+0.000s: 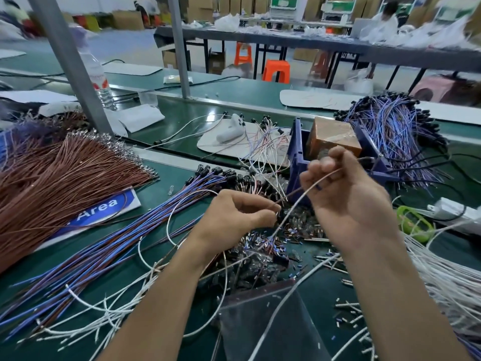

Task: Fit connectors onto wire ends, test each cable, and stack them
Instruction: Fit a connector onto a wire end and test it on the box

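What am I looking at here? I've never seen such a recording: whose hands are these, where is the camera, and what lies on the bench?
There is no machine: a person works with bare hands, filmed by one camera worn on the head, looking down. The left hand and right hand each pinch thin wires stretched between them. On the green bench lie brown wires, blue cables with black ends, white wires, a pile of small connectors and a blue bin.

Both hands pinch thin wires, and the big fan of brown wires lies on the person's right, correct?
Not quite. The head view shows the fan of brown wires on the person's left. The left hand and right hand do pinch thin wires.
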{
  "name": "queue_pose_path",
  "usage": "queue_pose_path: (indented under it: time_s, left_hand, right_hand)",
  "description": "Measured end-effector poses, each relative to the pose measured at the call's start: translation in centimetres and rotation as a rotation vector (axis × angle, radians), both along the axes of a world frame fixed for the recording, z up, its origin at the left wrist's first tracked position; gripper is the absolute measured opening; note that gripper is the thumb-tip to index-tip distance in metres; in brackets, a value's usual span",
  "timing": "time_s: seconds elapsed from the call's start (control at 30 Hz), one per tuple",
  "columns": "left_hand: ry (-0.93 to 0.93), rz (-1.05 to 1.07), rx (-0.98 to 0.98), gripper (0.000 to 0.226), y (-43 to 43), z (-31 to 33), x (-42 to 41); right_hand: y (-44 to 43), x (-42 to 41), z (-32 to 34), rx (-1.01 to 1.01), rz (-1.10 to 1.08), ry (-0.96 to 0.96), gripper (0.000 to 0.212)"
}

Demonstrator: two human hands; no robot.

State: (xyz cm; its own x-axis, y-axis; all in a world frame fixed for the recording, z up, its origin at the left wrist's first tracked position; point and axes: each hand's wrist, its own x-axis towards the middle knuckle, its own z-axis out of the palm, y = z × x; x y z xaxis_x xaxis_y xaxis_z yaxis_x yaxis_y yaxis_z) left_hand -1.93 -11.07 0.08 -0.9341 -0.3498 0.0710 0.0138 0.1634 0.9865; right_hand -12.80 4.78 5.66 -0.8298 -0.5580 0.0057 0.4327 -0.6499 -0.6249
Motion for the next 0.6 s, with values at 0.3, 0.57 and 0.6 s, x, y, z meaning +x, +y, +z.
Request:
queue_pose_path:
  time_s: [0.3,0.57,0.6]
  left_hand:
    - [-0.105,-0.058,-0.166,0.033,2.2,1.2,0.3]
    - [-0.023,0.031,-0.033,0.016,4.7,0.1,-1.3]
    - [-0.014,0.044,-0.024,0.016,4.4,0.2,-1.2]
  right_hand:
    - [3.3,-1.9,0.4,-0.204,-0.200,-0.022,0.027]
    - [6.7,-3.7,0.7,-0.277,-0.311,-0.097,0.027]
    - [7.4,-4.0,0.7,-0.240,-0.339,-0.079,0.027]
